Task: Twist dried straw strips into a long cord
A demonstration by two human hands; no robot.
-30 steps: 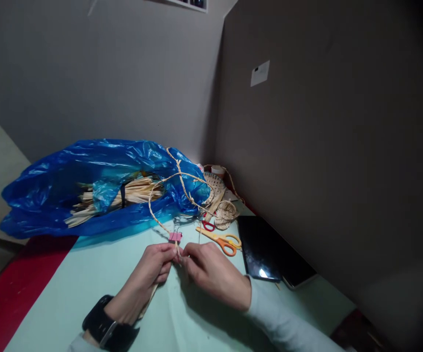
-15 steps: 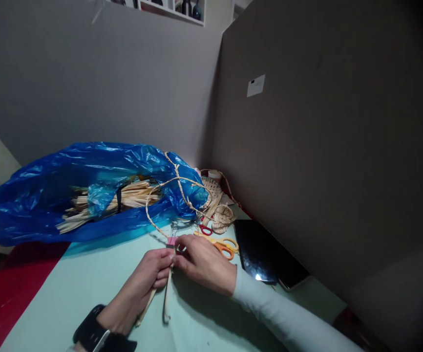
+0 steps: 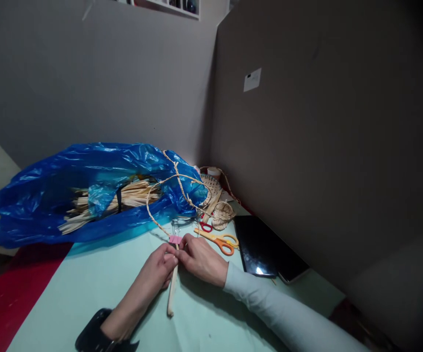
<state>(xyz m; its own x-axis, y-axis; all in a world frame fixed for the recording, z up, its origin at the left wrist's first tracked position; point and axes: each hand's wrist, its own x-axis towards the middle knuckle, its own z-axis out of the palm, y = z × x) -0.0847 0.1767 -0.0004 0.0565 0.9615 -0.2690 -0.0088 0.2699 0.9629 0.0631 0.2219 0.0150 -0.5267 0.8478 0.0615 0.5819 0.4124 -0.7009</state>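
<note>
My left hand (image 3: 159,266) and my right hand (image 3: 203,259) meet just below a pink binder clip (image 3: 175,239). Both have their fingertips pinched on pale dried plant strands (image 3: 173,292), whose tail hangs down toward me over the table. From the clip, a twisted straw cord (image 3: 150,213) loops up and back across a blue plastic bag (image 3: 65,168). The exact crossing of the strands is hidden behind my fingers. Orange-handled scissors (image 3: 223,243) lie right beyond my right hand.
Inside the bag lies a tied bundle of dried stalks (image 3: 138,193). Behind the scissors are a coiled straw piece (image 3: 223,215), a woven basket-like piece (image 3: 211,187) and red-handled scissors (image 3: 206,226). A black tablet (image 3: 257,247) rests at the right, along a dark partition (image 3: 306,161).
My hands have drawn closer together at the strands. Two tails hung apart below them before; now a single tail shows. The view has shifted slightly.
</note>
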